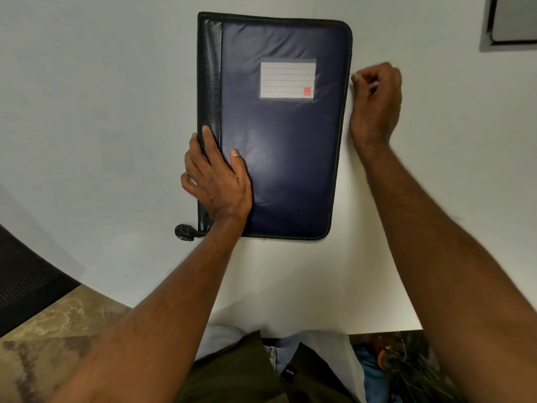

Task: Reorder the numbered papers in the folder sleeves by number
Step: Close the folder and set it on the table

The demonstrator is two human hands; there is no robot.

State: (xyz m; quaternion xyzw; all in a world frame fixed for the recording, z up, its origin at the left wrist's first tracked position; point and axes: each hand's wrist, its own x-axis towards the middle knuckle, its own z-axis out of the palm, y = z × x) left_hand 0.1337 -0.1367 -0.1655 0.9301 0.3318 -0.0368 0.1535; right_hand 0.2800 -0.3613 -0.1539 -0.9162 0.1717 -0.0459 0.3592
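Closed folder (279, 126) flat on white table (116, 112), long axis near-to-far, left hand (216, 175) pressing straight fingers on the spine edge, right hand (374, 94) just beside the right-hand zipper edge, fingers curled, perhaps pinching the barely visible zipper pull.

Closed folder (279, 135) hogs the table (101, 112) middle; bare room left, right and along the near edge.

Left hand (216, 173) presses closed folder (279, 126); right hand (374, 97) seemingly pinches its zipper.
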